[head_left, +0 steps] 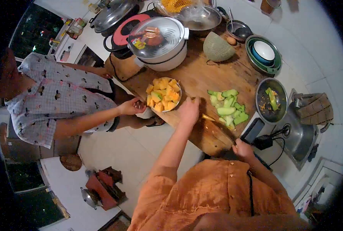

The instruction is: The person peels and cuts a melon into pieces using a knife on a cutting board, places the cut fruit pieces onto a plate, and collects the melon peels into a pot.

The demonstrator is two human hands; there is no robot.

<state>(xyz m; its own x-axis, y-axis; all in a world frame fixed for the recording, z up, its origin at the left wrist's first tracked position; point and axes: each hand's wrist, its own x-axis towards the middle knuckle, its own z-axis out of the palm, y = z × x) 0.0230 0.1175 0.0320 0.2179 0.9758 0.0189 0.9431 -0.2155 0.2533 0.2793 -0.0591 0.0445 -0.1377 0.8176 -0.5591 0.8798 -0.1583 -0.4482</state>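
Note:
My right hand (243,150), at the wooden table's near edge, is closed round the handle of a knife (226,133). The blade points left across the wood, near a small orange melon piece (207,117). My left hand (190,111) is over the table with curled fingers, just right of a bowl of orange melon chunks (163,94); what those fingers hold, if anything, is hidden. Beyond the knife lies a pile of green melon peels (229,107). A cut melon with netted rind (218,47) rests farther back.
Another person (59,96) stands at left, one hand (133,106) near the bowl. A white pot with glass lid (158,44), stacked bowls (264,54) and a metal bowl with scraps (271,100) stand on the table (198,77). A sink (300,133) is at right.

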